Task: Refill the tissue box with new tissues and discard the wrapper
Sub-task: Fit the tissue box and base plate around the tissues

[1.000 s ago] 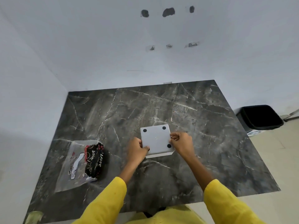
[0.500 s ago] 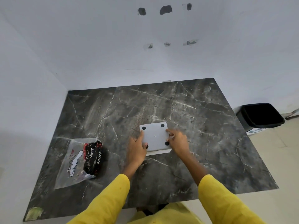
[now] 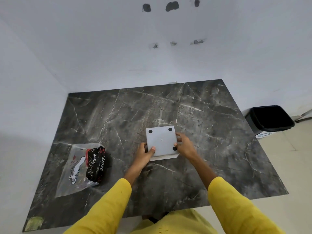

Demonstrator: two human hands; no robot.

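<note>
With the box (image 3: pixel 161 141) lying bottom-up mid-desk (image 3: pixel 211 141), gripped by the left hand (image 3: pixel 146 152) at its near-left corner and the right hand (image 3: pixel 184 146) at its right edge, I'd pry the base evenly (corners together), the tissue pack (image 3: pixel 87 166) lying left and the bin (image 3: pixel 271 118) right, nothing between.

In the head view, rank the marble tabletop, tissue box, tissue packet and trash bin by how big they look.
1. Marble tabletop, by far the largest.
2. Tissue packet, counting its clear wrapper.
3. Trash bin, which is farther from the camera, so its true size is unsure.
4. Tissue box, upside down, held by the left hand and right hand.
</note>
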